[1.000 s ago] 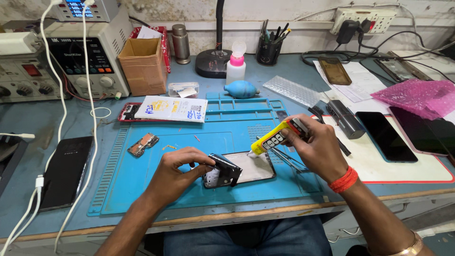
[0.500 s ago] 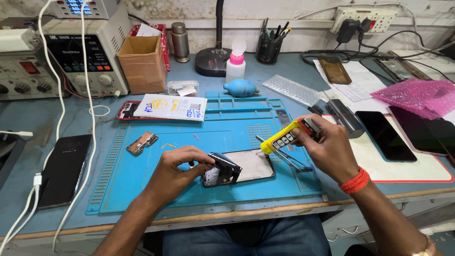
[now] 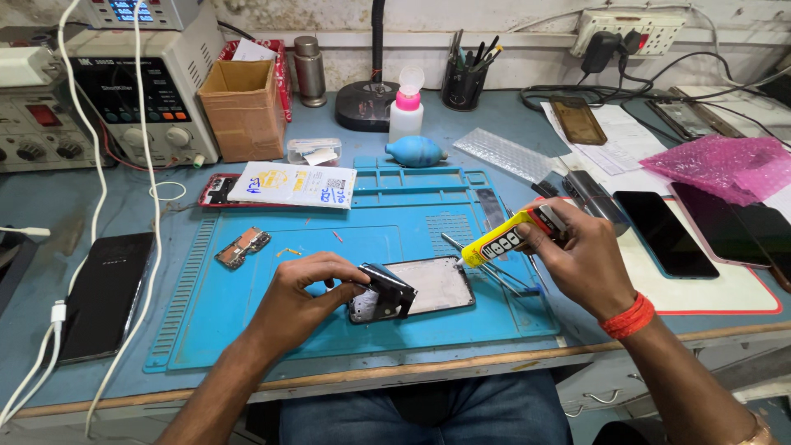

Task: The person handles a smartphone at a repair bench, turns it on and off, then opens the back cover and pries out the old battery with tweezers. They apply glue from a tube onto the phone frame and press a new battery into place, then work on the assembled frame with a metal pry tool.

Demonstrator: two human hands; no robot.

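While the left hand [image 3: 301, 292] pins 1 phone [image 3: 416, 290] at centre, the right hand [image 3: 577, 255] grips 1 yellow tube [image 3: 503, 243], its cap end hidden.

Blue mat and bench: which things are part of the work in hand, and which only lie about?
In hand:
left hand on opened phone
right hand holding yellow glue tube
blue mat

Lying about:
small circuit board
blue air blower
cardboard box
pink bubble wrap
black phone

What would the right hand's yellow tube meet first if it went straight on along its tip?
Held by the right hand, the yellow tube points down-left, so it would likely first meet the phone frame on the blue mat; depth is unclear.
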